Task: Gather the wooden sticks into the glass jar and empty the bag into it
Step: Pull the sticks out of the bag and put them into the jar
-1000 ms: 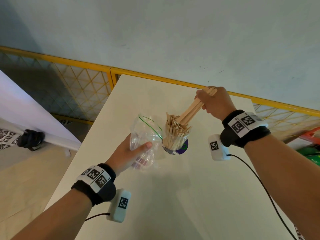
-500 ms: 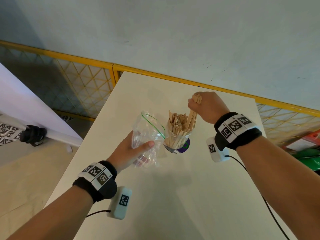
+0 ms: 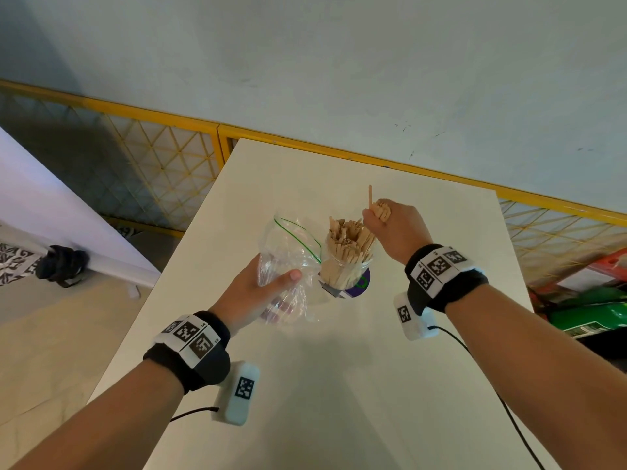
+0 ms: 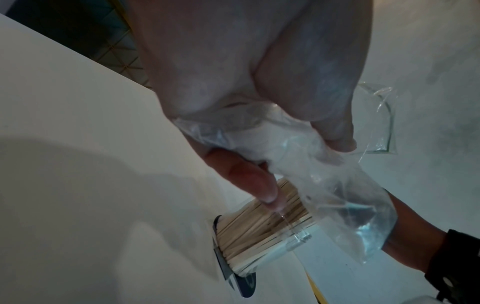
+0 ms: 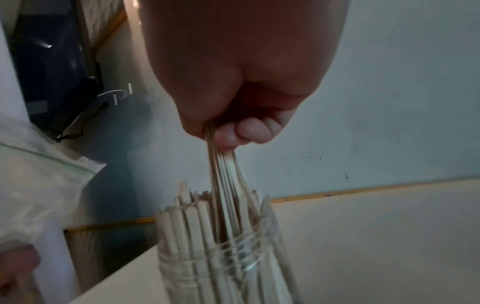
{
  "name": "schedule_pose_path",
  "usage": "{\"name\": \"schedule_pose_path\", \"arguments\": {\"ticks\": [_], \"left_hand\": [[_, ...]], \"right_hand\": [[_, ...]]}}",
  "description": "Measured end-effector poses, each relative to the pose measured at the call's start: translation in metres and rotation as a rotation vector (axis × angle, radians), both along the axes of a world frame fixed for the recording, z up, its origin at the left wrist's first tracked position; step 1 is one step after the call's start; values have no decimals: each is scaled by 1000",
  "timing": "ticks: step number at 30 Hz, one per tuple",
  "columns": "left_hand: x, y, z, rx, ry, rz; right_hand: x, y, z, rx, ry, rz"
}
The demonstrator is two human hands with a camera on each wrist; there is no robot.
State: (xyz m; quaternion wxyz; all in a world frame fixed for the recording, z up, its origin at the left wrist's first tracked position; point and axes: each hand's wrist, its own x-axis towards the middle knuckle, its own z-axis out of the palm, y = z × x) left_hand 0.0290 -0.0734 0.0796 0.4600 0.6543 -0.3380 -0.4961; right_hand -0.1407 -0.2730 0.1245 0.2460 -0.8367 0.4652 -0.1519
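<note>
The white table (image 3: pixel 339 385) carries the glass jar (image 3: pixel 346 271), which stands upright between the 2 hands, packed with wooden sticks (image 3: pixel 347 237) whose tops rise above its rim. Just left of the jar, the left hand (image 3: pixel 252 293) holds a clear plastic bag (image 3: pixel 288 252) off the table; its grip is a pinch, thumb on the near face and fingers (image 4: pixel 249 181) curled behind the crumpled film, with the bag's green-lined mouth opening above the grip toward the jar. Just above and right of the jar, the right hand (image 3: pixel 395 230) is closed in a fist round a bundle of sticks: their lower ends run down from the grip into the jar's mouth among the others, and 1 stick (image 3: pixel 370 195) pokes up above the grip, higher than the rest.
</note>
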Motion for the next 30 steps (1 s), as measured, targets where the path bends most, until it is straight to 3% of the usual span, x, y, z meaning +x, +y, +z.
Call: {"name": "schedule_pose_path", "arguments": {"ticks": [6, 14, 21, 27, 30], "left_hand": [[1, 1, 0, -7, -6, 8], [0, -4, 1, -6, -3, 6], [1, -6, 0, 3, -6, 9], [0, -7, 2, -2, -13, 5], [0, -8, 1, -6, -18, -2]], "right_hand": [[4, 4, -4, 108, -156, -81], [-9, -9, -7, 255, -229, -215], [-6, 1, -20, 182, -227, -130], [1, -1, -15, 238, -184, -64], [-1, 1, -18, 137, -110, -50]]}}
